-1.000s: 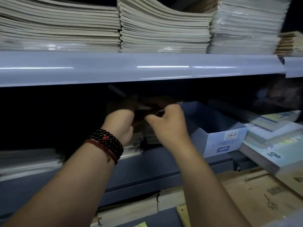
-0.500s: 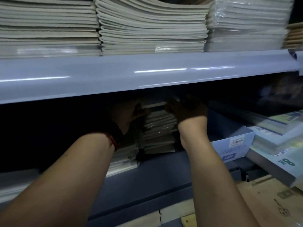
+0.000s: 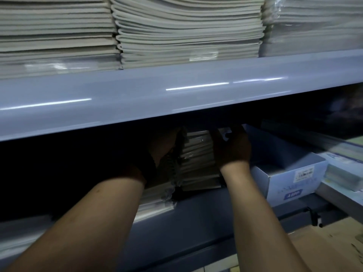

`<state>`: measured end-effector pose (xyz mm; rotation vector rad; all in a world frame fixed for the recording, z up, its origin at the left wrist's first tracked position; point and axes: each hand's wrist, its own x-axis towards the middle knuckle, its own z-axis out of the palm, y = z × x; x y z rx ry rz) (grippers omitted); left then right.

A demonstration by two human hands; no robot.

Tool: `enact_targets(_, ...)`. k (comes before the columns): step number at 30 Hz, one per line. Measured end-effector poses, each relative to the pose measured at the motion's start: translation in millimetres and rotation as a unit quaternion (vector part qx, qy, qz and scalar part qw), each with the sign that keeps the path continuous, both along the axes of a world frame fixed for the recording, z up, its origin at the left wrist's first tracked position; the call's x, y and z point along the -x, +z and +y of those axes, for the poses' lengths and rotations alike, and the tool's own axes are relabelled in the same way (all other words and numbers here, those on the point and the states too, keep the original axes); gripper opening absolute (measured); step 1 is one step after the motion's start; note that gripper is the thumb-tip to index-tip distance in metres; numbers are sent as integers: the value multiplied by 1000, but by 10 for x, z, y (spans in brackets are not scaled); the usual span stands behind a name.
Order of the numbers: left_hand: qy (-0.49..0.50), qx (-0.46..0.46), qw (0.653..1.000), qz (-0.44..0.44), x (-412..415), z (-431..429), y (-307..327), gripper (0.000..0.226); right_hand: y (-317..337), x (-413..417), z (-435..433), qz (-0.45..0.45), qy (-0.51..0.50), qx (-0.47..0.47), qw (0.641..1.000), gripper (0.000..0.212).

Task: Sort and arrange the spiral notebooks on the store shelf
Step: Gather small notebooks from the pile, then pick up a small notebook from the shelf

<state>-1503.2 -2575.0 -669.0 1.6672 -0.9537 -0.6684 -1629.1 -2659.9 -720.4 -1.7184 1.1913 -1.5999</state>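
Currently both hands reach under the upper shelf lip into the dark lower shelf. The stack of spiral notebooks stands on that lower shelf, directly between the two hands, with its wire coils facing the left hand.

- Left hand: set against the coil side of the stack, near its top. It lies in deep shadow, so whether its fingers curl round the stack or lie flat cannot be told.
- Right hand: placed on the opposite side of the stack, back of the hand toward the camera. Its fingers are curled over the upper right edge, gripping the top of the stack.

Below the left hand, a plastic-wrapped pile lies flat at the front of the lower shelf, just beside the base of the stack. To the right of the right hand sits an open pale box with a blue label on its front. Above both hands, on the upper shelf, rest tall piles of pale exercise books, side by side.
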Motion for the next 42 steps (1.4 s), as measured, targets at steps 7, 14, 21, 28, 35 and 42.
enact_targets(7, 39, 63, 995, -67, -87, 547, -64, 10, 103, 150, 292, -65, 21, -3, 998, 37)
enact_targets(14, 75, 167, 980, -75, -10, 1473, -179, 18, 118, 245, 998, -63, 124, -21, 990, 7)
enact_targets(21, 111, 180, 974, -77, -154, 2207, -660, 16, -206, -44, 1658, 75, 288, 16, 955, 13)
enact_targets(28, 112, 100, 978, -147, -428, 2488, -1118, 25, -518, -228, 1924, 191, 335, 39, 922, 23)
enact_targets(35, 157, 0, 967, -199, -676, 2570, -1297, 46, -711, -439, 1894, 291, 314, 22, 904, 19)
enact_targets(42, 135, -28, 971, -194, -774, 2522, -1309, 44, -804, -603, 1820, 355, 287, 52, 888, 18)
